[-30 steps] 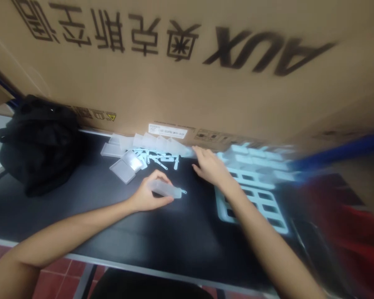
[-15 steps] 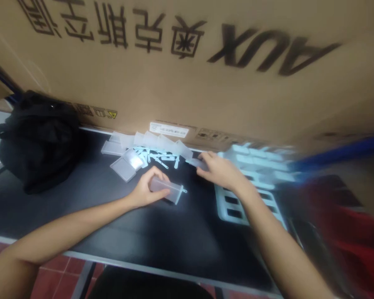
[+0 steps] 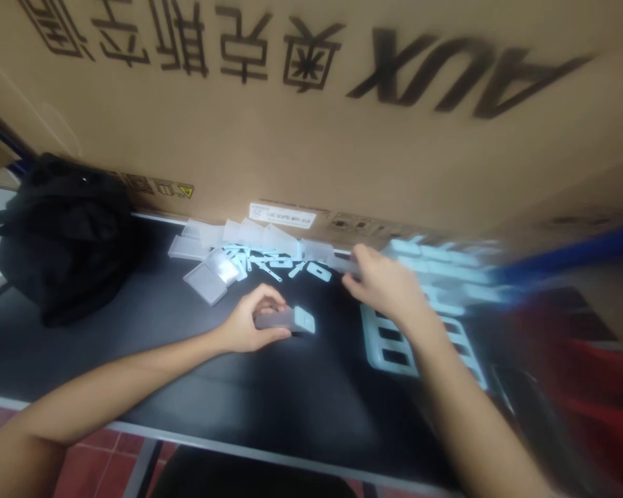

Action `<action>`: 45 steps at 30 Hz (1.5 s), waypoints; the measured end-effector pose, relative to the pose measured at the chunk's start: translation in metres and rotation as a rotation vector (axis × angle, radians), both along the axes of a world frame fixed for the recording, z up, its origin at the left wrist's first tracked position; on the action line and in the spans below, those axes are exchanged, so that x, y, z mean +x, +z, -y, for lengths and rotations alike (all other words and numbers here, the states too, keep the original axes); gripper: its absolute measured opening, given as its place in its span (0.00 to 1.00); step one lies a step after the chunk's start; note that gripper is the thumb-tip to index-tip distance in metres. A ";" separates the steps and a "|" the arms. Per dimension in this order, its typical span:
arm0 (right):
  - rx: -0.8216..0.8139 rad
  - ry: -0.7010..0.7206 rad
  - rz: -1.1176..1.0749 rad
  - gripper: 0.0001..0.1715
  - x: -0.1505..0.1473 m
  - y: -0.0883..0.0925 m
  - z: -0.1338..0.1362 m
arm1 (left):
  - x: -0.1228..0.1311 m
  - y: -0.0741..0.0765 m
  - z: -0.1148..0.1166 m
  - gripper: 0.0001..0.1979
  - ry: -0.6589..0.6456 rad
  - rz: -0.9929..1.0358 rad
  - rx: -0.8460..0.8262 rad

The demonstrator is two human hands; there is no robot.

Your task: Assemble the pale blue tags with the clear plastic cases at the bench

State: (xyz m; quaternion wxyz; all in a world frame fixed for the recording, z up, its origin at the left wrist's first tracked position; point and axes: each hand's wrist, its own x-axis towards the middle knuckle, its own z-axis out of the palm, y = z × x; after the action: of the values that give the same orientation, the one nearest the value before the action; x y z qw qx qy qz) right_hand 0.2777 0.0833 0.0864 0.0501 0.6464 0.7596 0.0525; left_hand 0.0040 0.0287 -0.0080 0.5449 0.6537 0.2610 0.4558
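My left hand [image 3: 252, 321] is closed round a translucent plastic case [image 3: 275, 319] with a pale blue end piece [image 3: 304, 320], held just over the black table. Farther right, my right hand [image 3: 376, 277] pinches a translucent piece [image 3: 347, 265] at the right end of a row of clear cases [image 3: 277, 240]. Small pale blue parts [image 3: 270, 266] lie scattered in front of that row. A flat pale blue part [image 3: 318, 271] rests between my two hands, nearer the row.
A black bag [image 3: 65, 235] sits at the left of the table [image 3: 197, 394]. Pale blue frames [image 3: 389, 346] and stacked pieces [image 3: 436, 266] lie under and beyond my right forearm. A large cardboard box [image 3: 291, 145] stands behind. Something red [image 3: 597, 394] is at the right.
My left hand has turned its case, so the pale blue end shows differently. My right hand has moved a little right with its piece. The flat blue part now shows on the table.
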 end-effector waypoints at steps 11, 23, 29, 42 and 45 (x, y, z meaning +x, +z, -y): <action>0.306 -0.032 -0.287 0.12 0.012 -0.020 -0.005 | 0.000 0.012 -0.002 0.16 -0.013 -0.124 0.182; 0.352 -0.068 -0.241 0.11 0.016 -0.035 -0.013 | -0.002 0.011 -0.002 0.12 -0.049 -0.164 0.205; 0.371 0.147 -0.182 0.08 0.012 -0.049 -0.012 | -0.001 0.010 -0.003 0.15 -0.125 -0.115 0.179; -0.125 0.308 -0.268 0.11 -0.007 -0.053 0.013 | -0.001 0.013 0.003 0.22 -0.286 -0.197 0.115; -0.159 0.257 -0.318 0.16 -0.008 -0.050 0.016 | -0.001 0.014 0.002 0.23 -0.289 -0.212 0.129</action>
State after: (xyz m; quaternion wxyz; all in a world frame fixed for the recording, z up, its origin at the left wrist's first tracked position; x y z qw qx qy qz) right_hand 0.2696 0.0672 0.0360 -0.0267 0.5385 0.8357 -0.1041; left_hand 0.0033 0.0264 0.0063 0.5310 0.7624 0.1905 0.3170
